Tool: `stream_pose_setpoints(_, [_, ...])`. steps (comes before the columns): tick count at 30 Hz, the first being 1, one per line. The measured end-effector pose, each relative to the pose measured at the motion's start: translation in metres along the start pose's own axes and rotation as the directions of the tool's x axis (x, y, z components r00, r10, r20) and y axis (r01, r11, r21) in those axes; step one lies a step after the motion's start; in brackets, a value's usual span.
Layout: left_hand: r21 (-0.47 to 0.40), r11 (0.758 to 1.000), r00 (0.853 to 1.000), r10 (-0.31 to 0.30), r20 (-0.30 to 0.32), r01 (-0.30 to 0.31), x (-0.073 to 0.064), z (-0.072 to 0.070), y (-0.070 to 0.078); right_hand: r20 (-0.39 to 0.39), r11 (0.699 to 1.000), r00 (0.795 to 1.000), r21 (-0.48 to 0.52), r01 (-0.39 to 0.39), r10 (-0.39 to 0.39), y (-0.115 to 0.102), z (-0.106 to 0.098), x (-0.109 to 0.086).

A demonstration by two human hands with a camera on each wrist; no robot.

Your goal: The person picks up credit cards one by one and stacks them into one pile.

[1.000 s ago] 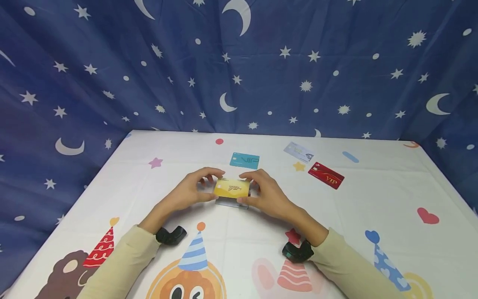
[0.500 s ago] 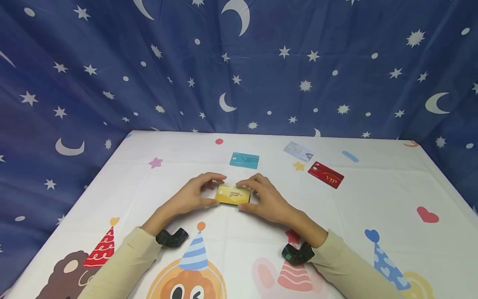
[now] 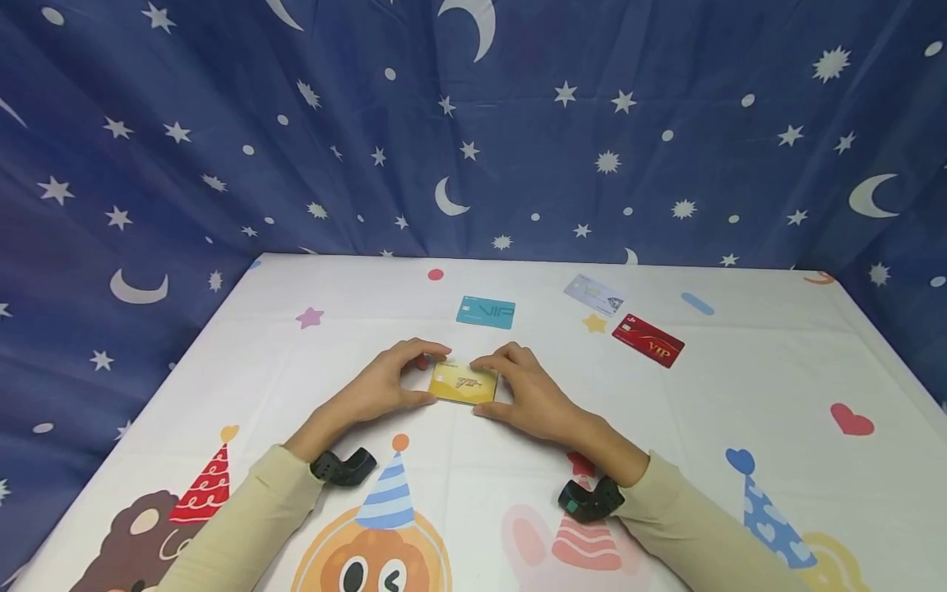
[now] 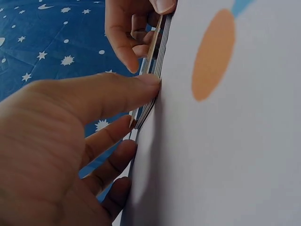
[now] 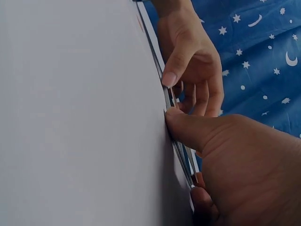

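In the head view a yellow card (image 3: 462, 383) lies on top of a thin stack of cards, between my two hands. My left hand (image 3: 381, 385) pinches its left end, thumb at the near edge and fingers at the far edge. My right hand (image 3: 534, 393) pinches the right end the same way. Seen edge-on in the left wrist view, the stack of cards (image 4: 164, 44) stands flush with the tablecloth, and a narrow gap shows under the top card at places. Both thumbs press the near edge in the right wrist view, where the stack (image 5: 179, 155) runs past my right thumb (image 5: 188, 125).
Beyond the hands lies a teal VIP card (image 3: 485, 312). Further right are a silver card (image 3: 594, 294) and a red VIP card (image 3: 648, 340), flat on the white printed tablecloth (image 3: 740, 395). A dark blue star-patterned curtain (image 3: 333, 123) hangs behind the table.
The yellow card has come down toward me, now covering the stack whose near part showed below it earlier. Both hands moved slightly down with it. The other cards stayed put.
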State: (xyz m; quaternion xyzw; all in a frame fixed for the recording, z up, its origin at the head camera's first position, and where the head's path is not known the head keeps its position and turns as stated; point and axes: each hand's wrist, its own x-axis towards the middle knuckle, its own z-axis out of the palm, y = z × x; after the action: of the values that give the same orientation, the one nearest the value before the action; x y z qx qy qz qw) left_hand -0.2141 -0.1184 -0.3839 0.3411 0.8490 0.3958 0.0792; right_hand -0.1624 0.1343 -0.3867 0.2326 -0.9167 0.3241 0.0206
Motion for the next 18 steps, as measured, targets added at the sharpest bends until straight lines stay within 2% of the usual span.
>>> stream_pose_setpoints(18, [-0.006, 1.0, 1.0, 0.005, 0.011, -0.005, -0.0013, -0.0001, -0.0022, 0.003, 1.0, 1.0, -0.004, -0.012, 0.012, 0.0002, 0.0005, -0.0007])
